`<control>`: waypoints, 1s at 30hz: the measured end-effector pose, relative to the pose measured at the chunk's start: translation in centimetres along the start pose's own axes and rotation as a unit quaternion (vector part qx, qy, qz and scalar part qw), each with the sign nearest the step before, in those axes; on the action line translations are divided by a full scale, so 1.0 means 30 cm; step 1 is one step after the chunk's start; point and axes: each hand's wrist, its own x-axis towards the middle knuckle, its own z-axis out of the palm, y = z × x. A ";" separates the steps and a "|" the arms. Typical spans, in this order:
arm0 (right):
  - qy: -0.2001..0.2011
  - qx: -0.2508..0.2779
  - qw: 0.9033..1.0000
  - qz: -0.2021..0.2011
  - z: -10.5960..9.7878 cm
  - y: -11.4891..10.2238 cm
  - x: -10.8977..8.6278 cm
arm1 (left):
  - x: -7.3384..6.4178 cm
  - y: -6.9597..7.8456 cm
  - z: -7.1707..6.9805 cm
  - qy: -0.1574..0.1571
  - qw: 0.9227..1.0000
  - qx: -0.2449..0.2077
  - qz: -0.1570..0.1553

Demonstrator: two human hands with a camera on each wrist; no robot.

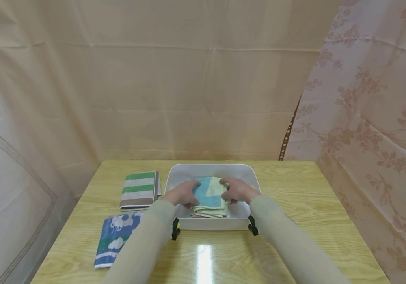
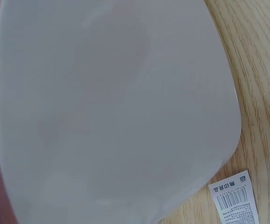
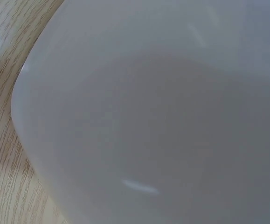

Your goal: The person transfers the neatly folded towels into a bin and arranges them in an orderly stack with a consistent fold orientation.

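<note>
A folded blue and pale yellow towel point(image 1: 203, 191) lies in a white plastic bin point(image 1: 215, 225), on top of more folded pale cloth. My left hand point(image 1: 183, 193) holds its left side, fingers curved at the edge. On the opposite side my right hand point(image 1: 238, 190) grips the towel in the same way. Some fingertips are hidden by the cloth and the hands. Both wrist views are mostly filled by the bin's outer wall point(image 2: 116, 112), which hides the towel there.
Left of the bin lies a folded green, white and brown striped towel point(image 1: 138, 190). Nearer, a folded blue towel with white patterns point(image 1: 112, 240) is partly covered by the left sleeve. A small barcode label point(image 2: 235, 198) shows beside the bin. The wooden table point(image 1: 288, 185) meets hanging cloth behind.
</note>
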 end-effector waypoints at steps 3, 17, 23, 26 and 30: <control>-0.002 -0.004 1.000 0.001 0.001 0.004 0.001 | -0.004 -0.002 0.001 -0.004 1.000 -0.006 -0.002; -0.003 -0.020 1.000 0.006 0.003 0.032 0.007 | -0.011 -0.025 -0.004 -0.017 0.999 -0.028 0.003; -0.012 -0.029 0.999 0.013 -0.001 0.042 0.006 | -0.016 -0.028 -0.006 -0.021 0.999 -0.038 0.001; -0.014 -0.030 0.999 0.011 -0.002 0.045 0.002 | -0.019 -0.027 -0.006 -0.022 0.999 -0.040 -0.004; -0.014 -0.032 0.999 0.007 -0.004 0.047 -0.005 | -0.026 -0.025 -0.007 -0.025 0.999 -0.043 -0.009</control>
